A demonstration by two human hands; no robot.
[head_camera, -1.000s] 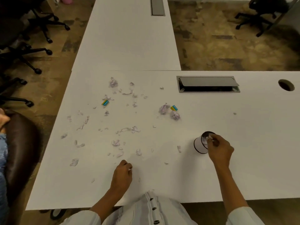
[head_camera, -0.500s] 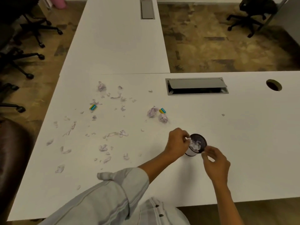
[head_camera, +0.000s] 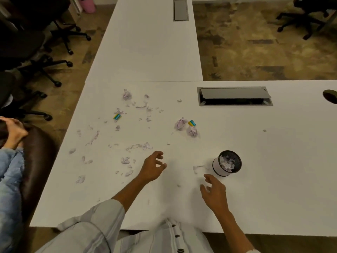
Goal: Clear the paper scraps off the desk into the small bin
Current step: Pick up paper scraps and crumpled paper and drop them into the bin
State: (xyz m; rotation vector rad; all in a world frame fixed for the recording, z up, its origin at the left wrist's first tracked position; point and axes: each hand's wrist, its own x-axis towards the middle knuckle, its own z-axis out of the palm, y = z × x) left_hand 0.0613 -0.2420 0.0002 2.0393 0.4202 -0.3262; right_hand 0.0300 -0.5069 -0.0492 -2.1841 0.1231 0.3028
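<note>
head view: nearest, just short of the small bin (head_camera: 227,163), the right hand (head_camera: 214,194) hovers empty with fingers spread. left of the bin the left hand (head_camera: 152,168) is spread too, holding nothing. paper scraps (head_camera: 127,159) lie left of and beyond the bin on the desk (head_camera: 273,179); more sit inside it.

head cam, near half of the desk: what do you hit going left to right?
Scattered paper scraps → left hand → flat scrap beside the bin → right hand → small bin, paper already inside. Both hands are open and empty.

Office chairs (head_camera: 36,42), cable hatch (head_camera: 234,96), pink bottle (head_camera: 88,4)
</note>
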